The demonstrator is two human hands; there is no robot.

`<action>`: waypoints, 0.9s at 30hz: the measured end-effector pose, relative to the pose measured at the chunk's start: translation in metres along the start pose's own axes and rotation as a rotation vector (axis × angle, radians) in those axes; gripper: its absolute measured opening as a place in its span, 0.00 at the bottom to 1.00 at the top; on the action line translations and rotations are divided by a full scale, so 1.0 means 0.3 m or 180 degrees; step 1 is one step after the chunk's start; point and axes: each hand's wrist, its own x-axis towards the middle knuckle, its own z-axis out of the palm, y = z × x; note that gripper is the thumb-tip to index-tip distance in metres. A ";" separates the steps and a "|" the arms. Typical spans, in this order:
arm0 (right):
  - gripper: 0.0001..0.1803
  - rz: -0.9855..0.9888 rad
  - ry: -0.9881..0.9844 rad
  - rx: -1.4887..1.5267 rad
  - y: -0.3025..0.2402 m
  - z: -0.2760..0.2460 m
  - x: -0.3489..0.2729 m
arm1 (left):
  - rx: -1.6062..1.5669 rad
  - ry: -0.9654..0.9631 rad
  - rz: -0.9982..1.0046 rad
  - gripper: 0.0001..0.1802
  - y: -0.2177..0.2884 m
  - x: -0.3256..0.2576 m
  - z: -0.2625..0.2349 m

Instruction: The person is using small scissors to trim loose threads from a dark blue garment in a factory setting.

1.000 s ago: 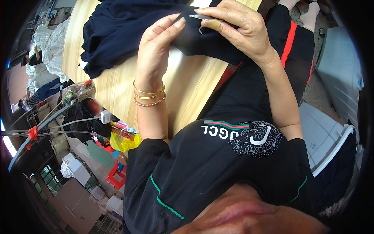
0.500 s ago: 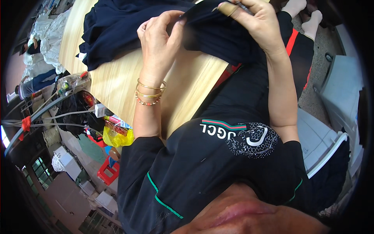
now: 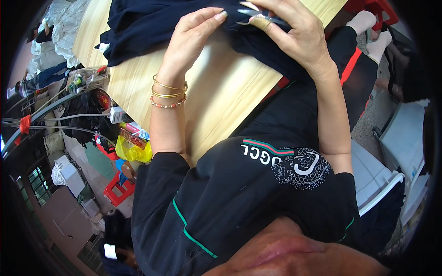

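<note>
Dark navy cloth (image 3: 142, 27) lies in folds across the pale wooden table (image 3: 133, 92) at the top of the head view. My left hand (image 3: 195, 34), with gold bangles and a beaded bracelet at the wrist, is closed in a pinch over the cloth. What is between its thumb and finger is too small to tell. In my right hand (image 3: 299, 37) is a pair of small metal thread snips (image 3: 271, 19), blades pointing toward my left hand. A tan cover wraps my right thumb.
Left of the table are a clear plastic container (image 3: 87, 79), cables, a yellow plastic bag (image 3: 133, 149) and a red stool (image 3: 119, 188). White cloth (image 3: 66, 32) is heaped at far left. Grey bins (image 3: 375, 161) stand at right. Parts of other people show at lower left and right.
My hands have moved apart, and the cloth strip raised between them is lowered. The snips now show more clearly. A person in dark clothing has appeared at lower left, and someone at right.
</note>
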 end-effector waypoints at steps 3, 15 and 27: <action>0.17 -0.0757 0.0799 0.0738 0.037 0.071 -0.004 | -0.0028 -0.0130 0.0032 0.14 -0.011 0.006 -0.016; 0.09 -0.0636 0.0289 -0.0525 0.056 0.079 -0.014 | -0.0112 -0.0008 -0.0074 0.15 0.010 0.037 -0.009; 0.22 0.0859 0.0925 0.0135 0.233 -0.161 -0.320 | 0.4146 0.1283 0.0235 0.59 -0.206 0.141 -0.004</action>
